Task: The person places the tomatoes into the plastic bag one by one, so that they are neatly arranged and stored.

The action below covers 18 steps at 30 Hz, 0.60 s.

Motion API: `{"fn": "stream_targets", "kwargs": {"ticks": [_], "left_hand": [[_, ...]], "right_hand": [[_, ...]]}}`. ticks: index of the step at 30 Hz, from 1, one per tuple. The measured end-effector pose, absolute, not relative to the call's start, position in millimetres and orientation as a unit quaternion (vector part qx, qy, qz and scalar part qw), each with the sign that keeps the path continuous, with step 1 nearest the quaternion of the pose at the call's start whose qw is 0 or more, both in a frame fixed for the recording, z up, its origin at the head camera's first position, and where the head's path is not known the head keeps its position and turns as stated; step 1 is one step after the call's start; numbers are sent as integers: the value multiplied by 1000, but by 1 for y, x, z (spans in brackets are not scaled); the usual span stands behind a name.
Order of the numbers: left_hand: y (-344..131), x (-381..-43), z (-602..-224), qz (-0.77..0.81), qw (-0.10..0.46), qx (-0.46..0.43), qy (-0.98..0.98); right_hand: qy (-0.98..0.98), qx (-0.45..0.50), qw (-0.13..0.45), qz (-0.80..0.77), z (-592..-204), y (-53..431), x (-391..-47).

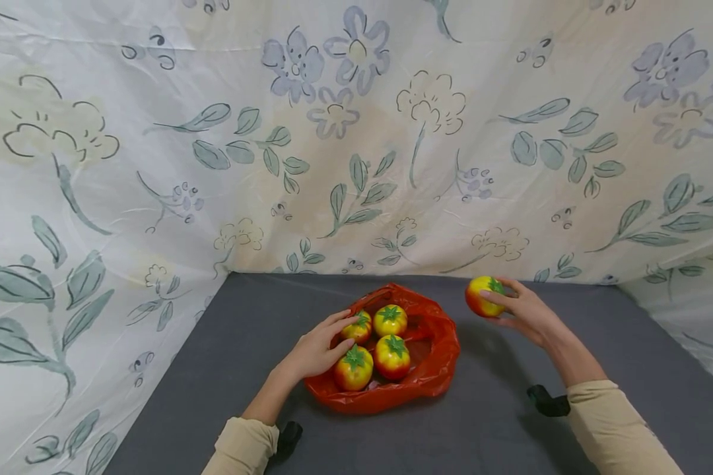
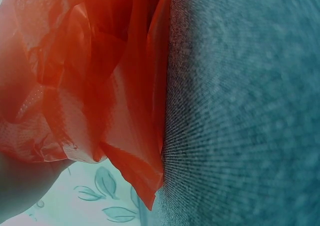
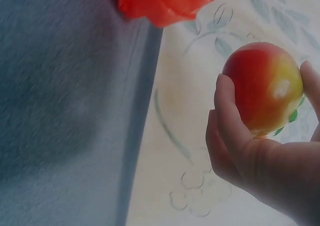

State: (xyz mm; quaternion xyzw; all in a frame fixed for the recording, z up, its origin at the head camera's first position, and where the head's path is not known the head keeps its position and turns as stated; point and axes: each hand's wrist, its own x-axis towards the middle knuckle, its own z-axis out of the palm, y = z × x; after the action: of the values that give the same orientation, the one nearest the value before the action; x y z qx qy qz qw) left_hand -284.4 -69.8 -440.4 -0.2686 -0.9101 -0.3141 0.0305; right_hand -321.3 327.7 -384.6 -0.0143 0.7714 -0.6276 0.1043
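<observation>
In the head view, my right hand (image 1: 531, 313) holds a red-and-yellow tomato (image 1: 480, 297) with a green leafy top, raised to the right of a red plastic bag (image 1: 448, 353). The right wrist view shows this tomato (image 3: 262, 86) between the thumb and fingers. Over the bag's left rim lies my left hand (image 1: 317, 349), its fingers reaching across a tomato (image 1: 361, 328) and the thumb by a nearer tomato (image 1: 353, 371). Several similar tomatoes sit inside the open bag. Crumpled bag plastic (image 2: 95, 81) hides most of the left hand in the left wrist view.
Beneath everything is a dark grey tabletop (image 1: 214, 376). A pale flowered cloth (image 1: 356, 185) hangs behind the table and along its sides. Black straps (image 1: 548, 401) show near the sleeves.
</observation>
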Motion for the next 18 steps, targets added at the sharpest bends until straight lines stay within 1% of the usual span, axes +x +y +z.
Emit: {"fn": "stream_targets", "kwargs": {"ticks": [6, 18], "left_hand": [[-70, -285, -441, -311, 32, -272, -910], [-71, -285, -441, -309, 32, -276, -909]], "right_hand": [[777, -27, 100, -621, -377, 310, -320], [779, -62, 121, -612, -372, 271, -316]]}}
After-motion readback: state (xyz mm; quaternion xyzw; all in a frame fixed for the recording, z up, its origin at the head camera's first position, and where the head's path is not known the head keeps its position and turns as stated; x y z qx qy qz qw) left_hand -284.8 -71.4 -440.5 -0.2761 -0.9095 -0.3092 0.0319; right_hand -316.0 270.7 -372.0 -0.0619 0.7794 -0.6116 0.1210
